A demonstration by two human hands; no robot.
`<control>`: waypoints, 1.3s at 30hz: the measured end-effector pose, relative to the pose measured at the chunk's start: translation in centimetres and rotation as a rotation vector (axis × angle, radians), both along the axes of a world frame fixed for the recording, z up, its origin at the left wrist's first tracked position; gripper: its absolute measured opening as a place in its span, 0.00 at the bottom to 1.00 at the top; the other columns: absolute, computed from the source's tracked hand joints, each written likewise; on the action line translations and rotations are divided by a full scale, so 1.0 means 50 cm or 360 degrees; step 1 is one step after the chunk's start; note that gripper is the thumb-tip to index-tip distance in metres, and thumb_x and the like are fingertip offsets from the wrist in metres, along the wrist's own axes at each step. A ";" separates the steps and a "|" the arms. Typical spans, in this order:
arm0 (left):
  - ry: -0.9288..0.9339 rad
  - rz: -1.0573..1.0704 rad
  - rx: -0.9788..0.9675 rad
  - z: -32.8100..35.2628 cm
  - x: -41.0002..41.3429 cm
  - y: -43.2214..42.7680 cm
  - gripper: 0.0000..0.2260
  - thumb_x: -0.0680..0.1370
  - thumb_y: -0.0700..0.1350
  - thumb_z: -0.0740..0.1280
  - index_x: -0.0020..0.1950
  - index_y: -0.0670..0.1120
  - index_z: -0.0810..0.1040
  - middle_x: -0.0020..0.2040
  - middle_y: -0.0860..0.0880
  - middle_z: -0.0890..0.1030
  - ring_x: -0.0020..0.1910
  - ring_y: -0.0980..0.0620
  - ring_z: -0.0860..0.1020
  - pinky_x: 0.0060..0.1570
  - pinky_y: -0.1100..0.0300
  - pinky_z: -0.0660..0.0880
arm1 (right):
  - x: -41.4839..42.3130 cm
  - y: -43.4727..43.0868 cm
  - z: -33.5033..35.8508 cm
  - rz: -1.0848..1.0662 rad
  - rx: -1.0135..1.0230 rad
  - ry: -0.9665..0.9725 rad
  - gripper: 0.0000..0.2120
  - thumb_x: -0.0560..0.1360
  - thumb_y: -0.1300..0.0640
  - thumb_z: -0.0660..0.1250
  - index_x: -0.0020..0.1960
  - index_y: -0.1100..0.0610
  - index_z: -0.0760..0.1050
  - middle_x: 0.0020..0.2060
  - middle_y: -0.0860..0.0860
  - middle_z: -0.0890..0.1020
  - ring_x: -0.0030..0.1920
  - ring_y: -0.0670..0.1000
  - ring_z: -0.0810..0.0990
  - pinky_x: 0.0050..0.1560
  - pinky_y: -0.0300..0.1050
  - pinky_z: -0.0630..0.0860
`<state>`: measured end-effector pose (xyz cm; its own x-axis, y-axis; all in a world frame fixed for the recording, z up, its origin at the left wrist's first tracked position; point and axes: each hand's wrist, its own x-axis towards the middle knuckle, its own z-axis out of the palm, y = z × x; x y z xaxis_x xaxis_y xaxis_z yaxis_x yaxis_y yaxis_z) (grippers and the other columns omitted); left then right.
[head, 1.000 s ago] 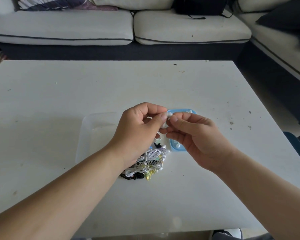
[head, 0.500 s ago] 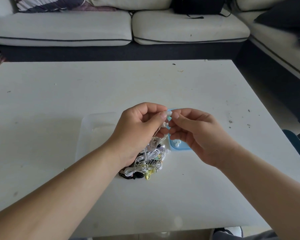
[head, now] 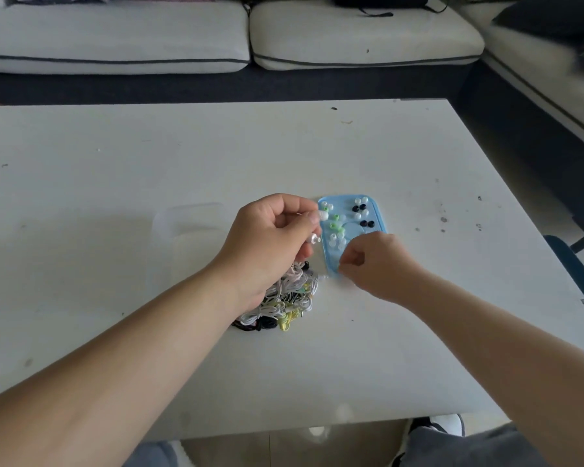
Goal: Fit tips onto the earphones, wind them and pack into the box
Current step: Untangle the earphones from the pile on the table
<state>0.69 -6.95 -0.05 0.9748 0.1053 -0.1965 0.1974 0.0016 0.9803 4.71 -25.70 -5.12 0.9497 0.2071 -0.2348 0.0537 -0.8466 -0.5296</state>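
Note:
My left hand [head: 270,237] is raised above the table, pinching a white earphone bud [head: 322,215] with a tip on it; a second bare bud [head: 315,239] hangs below the fingers. A tangle of white, black and yellow-green earphone cords [head: 284,298] lies under that hand. My right hand [head: 375,264] rests at the near end of the blue lid [head: 378,210], fingers pinched together over its near edge; what they hold is hidden. White, green and black ear tips [head: 334,225] are scattered on the lid.
A clear plastic box [head: 182,227] stands left of my left hand on the white table [head: 182,156]. A sofa runs along the far side and the right. A dark blue chair edge [head: 573,264] sits at the table's right.
My right hand has left the bud held by my left hand and dropped down to the near end of the blue lid. The lid with its tips is now uncovered.

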 end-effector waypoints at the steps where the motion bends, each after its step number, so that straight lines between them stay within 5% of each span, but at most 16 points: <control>1: 0.0002 0.0011 0.0001 0.000 0.000 0.001 0.03 0.80 0.39 0.71 0.53 0.44 0.83 0.38 0.47 0.84 0.31 0.50 0.75 0.34 0.61 0.76 | 0.002 0.003 -0.007 0.0008 -0.0023 -0.0013 0.05 0.74 0.60 0.70 0.40 0.54 0.81 0.36 0.47 0.83 0.37 0.50 0.79 0.41 0.45 0.79; 19: 0.0117 0.0014 -0.0377 0.012 0.004 0.016 0.11 0.78 0.34 0.73 0.60 0.40 0.80 0.44 0.44 0.85 0.38 0.50 0.83 0.44 0.56 0.80 | 0.020 0.019 -0.034 -0.0145 -0.0062 -0.0050 0.04 0.73 0.59 0.68 0.40 0.56 0.79 0.35 0.51 0.84 0.38 0.54 0.83 0.40 0.52 0.83; 23: 0.0108 0.0028 -0.0379 0.012 0.007 0.020 0.13 0.78 0.32 0.73 0.61 0.41 0.80 0.50 0.40 0.86 0.43 0.46 0.85 0.54 0.47 0.83 | 0.016 0.017 -0.018 -0.0096 -0.0054 -0.0108 0.04 0.72 0.60 0.66 0.39 0.58 0.78 0.35 0.51 0.82 0.37 0.54 0.82 0.40 0.52 0.82; 26: 0.0096 0.0027 -0.0385 0.014 0.008 0.022 0.14 0.77 0.33 0.73 0.61 0.42 0.79 0.47 0.44 0.86 0.47 0.43 0.87 0.59 0.45 0.82 | 0.012 0.018 0.031 -0.0184 0.0270 -0.0091 0.05 0.72 0.61 0.70 0.38 0.57 0.79 0.33 0.50 0.83 0.33 0.50 0.79 0.37 0.43 0.78; 32: 0.0078 -0.0001 -0.0452 0.028 0.012 0.027 0.14 0.78 0.33 0.72 0.62 0.42 0.79 0.48 0.43 0.87 0.50 0.45 0.88 0.51 0.56 0.84 | -0.002 0.017 0.118 -0.0477 0.1826 0.0631 0.08 0.71 0.70 0.74 0.50 0.66 0.78 0.42 0.63 0.84 0.40 0.57 0.86 0.44 0.45 0.84; 39: 0.0056 -0.0034 -0.0440 0.032 0.012 0.031 0.15 0.75 0.32 0.74 0.61 0.42 0.80 0.46 0.45 0.87 0.46 0.44 0.87 0.48 0.54 0.83 | -0.002 0.015 0.116 -0.0360 0.2039 0.0767 0.09 0.73 0.63 0.70 0.52 0.64 0.80 0.45 0.57 0.84 0.43 0.52 0.85 0.45 0.42 0.83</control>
<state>1.31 -5.39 1.57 0.9683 0.0222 -0.2489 0.2345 0.2634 0.9357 4.63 -24.93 0.67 0.8717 0.3791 -0.3105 -0.4260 0.2731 -0.8625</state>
